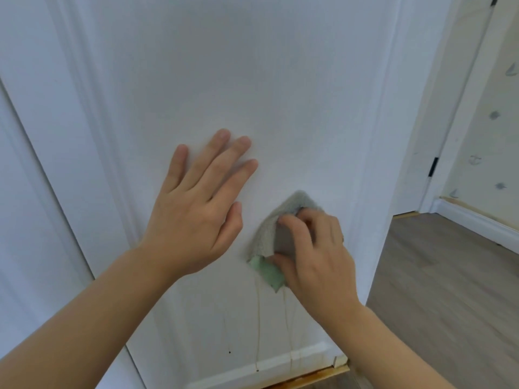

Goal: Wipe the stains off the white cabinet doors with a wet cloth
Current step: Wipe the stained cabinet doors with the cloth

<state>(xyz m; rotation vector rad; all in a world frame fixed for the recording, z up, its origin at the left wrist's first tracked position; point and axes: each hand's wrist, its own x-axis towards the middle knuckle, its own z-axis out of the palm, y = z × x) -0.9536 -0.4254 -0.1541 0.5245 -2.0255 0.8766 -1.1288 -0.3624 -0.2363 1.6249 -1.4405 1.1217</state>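
the white cabinet door (238, 80) fills most of the frame, a flat panel bordered by raised moulding on its left and right. the left hand (196, 203) lies flat against the panel at the middle of the frame, fingers straight and slightly spread, thumb out to the right, holding nothing. just to its lower right, apart from it, the right hand (311, 256) presses a cloth (269, 234) against the door, its fingers curled over the bunched fabric and the thumb tucked against the cloth's lower edge. the cloth is grey and fluffy on its upper part, peaking above the fingers, with a pale green corner (268, 272) sticking out beneath the hand at the lower centre of the frame. thin yellowish-brown drip stains (259, 327) run straight down the door from under the cloth toward the bottom rail, and a small dark speck (230, 352) sits on the panel to their left. at the bottom edge of the frame a strip of bare wood-coloured trim (314, 377) shows beneath the door. both bare forearms enter from the lower corners. on the right side of the frame lie a grey wood-look floor (449, 290), a white baseboard (477, 220), and a pale wall with small grey-blue patterns (494, 115), beside a white door frame carrying a black hinge (434, 166).
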